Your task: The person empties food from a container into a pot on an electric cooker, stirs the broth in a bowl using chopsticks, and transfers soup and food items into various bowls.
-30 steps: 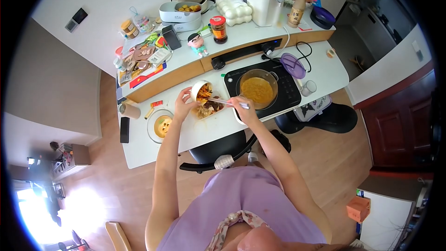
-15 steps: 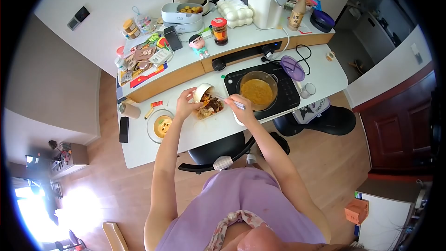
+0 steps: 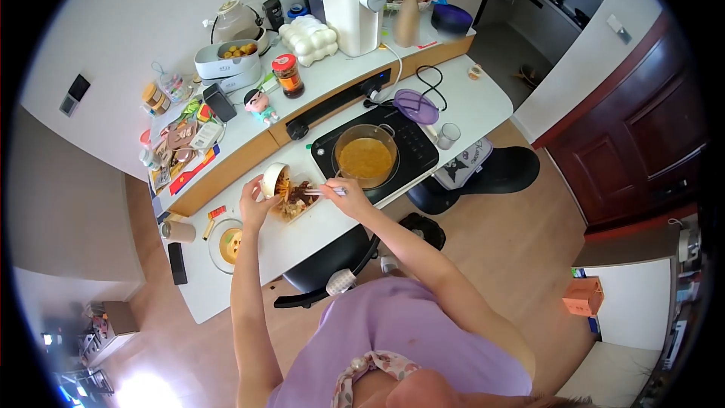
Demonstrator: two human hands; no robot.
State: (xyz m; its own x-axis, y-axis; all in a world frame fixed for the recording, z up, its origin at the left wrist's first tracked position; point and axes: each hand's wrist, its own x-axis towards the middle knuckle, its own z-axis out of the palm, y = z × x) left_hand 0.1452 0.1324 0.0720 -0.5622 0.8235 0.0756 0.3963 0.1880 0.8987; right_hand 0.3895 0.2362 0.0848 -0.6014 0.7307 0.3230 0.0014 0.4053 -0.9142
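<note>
My left hand (image 3: 257, 202) is closed on the rim of a small white bowl (image 3: 272, 179), tipped on its side with its mouth facing right. Orange-brown strips of food (image 3: 283, 186) lie at the bowl's mouth. Below is a clear rectangular container (image 3: 306, 214) holding dark and pale shredded food (image 3: 297, 202). My right hand (image 3: 348, 197) grips pale chopsticks (image 3: 323, 191), their tips at the dark food beside the bowl. Just behind that hand, a pot of yellow-brown soup (image 3: 365, 159) stands on a black induction cooktop (image 3: 415, 147).
Left of my left arm sits a glass bowl (image 3: 220, 251) with yellow contents. A phone (image 3: 177, 263) and a capped cup (image 3: 178, 231) are near the left edge. A purple lid (image 3: 416, 106) and a glass (image 3: 448, 136) stand right of the pot. A black chair (image 3: 328, 261) is below.
The camera view has turned, shifting the table leftward in the picture. The bowl stays tipped over the container. The chopstick tips now sit lower, at the dark food.
</note>
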